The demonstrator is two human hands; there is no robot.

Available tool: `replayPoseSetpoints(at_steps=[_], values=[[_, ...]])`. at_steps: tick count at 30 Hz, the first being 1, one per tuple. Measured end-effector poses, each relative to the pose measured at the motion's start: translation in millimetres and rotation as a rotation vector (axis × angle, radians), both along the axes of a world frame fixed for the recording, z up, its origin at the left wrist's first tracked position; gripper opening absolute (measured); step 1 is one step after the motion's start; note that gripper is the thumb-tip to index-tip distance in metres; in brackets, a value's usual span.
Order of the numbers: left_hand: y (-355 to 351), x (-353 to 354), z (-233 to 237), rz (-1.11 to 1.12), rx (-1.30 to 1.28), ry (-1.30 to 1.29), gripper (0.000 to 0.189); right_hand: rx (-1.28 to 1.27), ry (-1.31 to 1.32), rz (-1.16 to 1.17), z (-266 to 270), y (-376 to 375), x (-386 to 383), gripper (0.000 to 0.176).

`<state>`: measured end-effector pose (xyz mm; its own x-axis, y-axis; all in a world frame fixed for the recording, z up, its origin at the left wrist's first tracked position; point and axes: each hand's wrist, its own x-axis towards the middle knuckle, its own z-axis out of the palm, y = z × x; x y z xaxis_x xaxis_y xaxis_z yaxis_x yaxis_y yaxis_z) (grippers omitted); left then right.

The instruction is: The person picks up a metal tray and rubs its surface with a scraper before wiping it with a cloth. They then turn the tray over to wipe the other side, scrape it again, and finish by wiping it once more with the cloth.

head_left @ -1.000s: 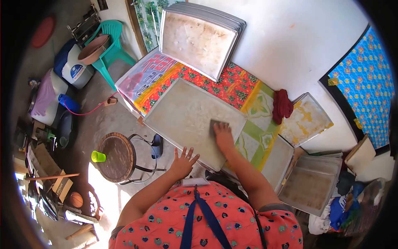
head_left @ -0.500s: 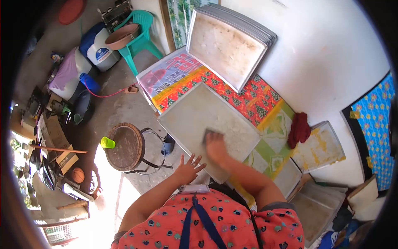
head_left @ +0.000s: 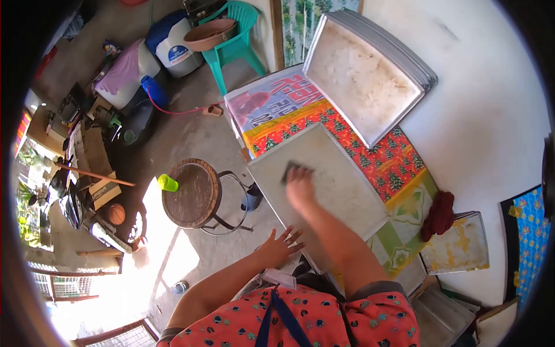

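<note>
A large flat metal baking tray lies on the covered table in front of me. My right hand presses a dark flat pad onto its surface, left of the middle, with the fingers bent over the pad. Beside the tray's near left edge, my left hand has its fingers spread and holds nothing. Smudges and dull streaks mark the metal.
Behind the tray, a stack of similar trays leans on the wall. A dark red cloth lies on the table's right end, near a yellow-stained tray. On the left stands a round stool with a green cup.
My right hand has slid the pad across the tray toward its far left corner. My left hand stays by the near edge, and the view has turned to the left.
</note>
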<state>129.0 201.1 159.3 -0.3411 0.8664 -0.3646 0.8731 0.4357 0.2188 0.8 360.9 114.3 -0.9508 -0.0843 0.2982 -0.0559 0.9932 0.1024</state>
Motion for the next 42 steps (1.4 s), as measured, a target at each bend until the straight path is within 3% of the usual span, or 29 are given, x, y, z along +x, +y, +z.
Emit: replayPoseSetpoints(at_steps=[1, 3, 5, 8, 9, 11, 14, 15, 17, 18, 21, 25, 30, 34, 38, 39, 41, 42], values=[[0.2, 0.0, -0.1, 0.014, 0.003, -0.02, 0.069, -0.006, -0.095, -0.116, -0.1, 28.3, -28.9, 0.037], [-1.2, -0.4, 1.9, 0.032, 0.012, -0.055, 0.069, -0.167, -0.019, -0.301, -2.5, 79.0, -65.6, 0.032], [-6.6, 1.6, 2.1, 0.13, 0.077, -0.095, 0.07, -0.488, -0.291, -0.344, 68.1, 106.3, -53.7, 0.026], [-16.4, 8.6, -9.7, 0.406, 0.245, -0.118, 0.07, -0.622, -0.029, -0.246, 81.8, 146.9, -15.7, 0.022], [-23.3, 7.7, -17.8, 0.518, 0.304, -0.119, 0.07, -0.742, -0.078, -0.272, 79.8, 164.8, 3.1, 0.024], [-34.6, -2.3, -44.1, 0.85, 0.533, -0.46, 0.068, -0.987, -0.163, -0.326, 66.9, 193.9, 46.0, 0.032], [-35.8, -24.2, -43.4, 1.272, 0.722, -1.079, 0.06, -2.117, 0.136, -0.456, 81.0, 187.0, 122.0, 0.033], [-32.7, -33.5, -39.9, 1.396, 0.734, -1.308, 0.057, -2.219, 0.14, -0.462, 82.0, 183.9, 144.9, 0.033], [-26.8, -50.4, -50.6, 1.435, 0.812, -1.53, 0.05, -2.424, 0.175, -0.469, 80.6, 178.2, 191.5, 0.034], [-21.1, -58.2, -56.6, 1.455, 0.841, -1.644, 0.047, -2.399, 0.184, -0.492, 83.5, 172.9, 211.8, 0.033], [-3.7, -79.7, -59.8, 1.466, 0.856, -1.649, 0.04, -2.344, 0.203, -0.571, 90.2, 155.9, 262.4, 0.033], [10.8, -92.8, -67.9, 1.569, 0.917, -1.711, 0.036, -2.228, 0.417, -0.617, 112.6, 132.3, 320.1, 0.033], [4.9, -103.0, -85.6, 1.416, 0.899, -1.684, 0.027, -2.081, 0.624, -0.799, 124.2, 96.6, 397.4, 0.033], [-1.6, -106.3, -93.7, 1.305, 0.932, -1.758, 0.025, -2.132, 0.727, -0.883, 119.2, 61.4, 438.2, 0.033], [-24.2, -80.6, -68.4, 1.095, 0.725, -1.683, 0.043, -2.207, 0.716, -0.864, 117.5, 51.6, 444.5, 0.034], [-43.4, -72.2, -78.8, 1.022, 0.571, -1.688, 0.058, -2.229, 0.7, -0.831, 111.8, 56.6, 442.9, 0.035], [-72.2, -31.3, -66.5, 0.878, 0.235, -1.244, 0.068, -2.276, 0.655, -0.767, 100.5, 68.6, 435.2, 0.035], [-98.9, -12.0, -92.6, 0.817, 0.078, -1.22, 0.074, -2.297, 0.627, -0.737, 95.7, 77.7, 428.5, 0.036]])
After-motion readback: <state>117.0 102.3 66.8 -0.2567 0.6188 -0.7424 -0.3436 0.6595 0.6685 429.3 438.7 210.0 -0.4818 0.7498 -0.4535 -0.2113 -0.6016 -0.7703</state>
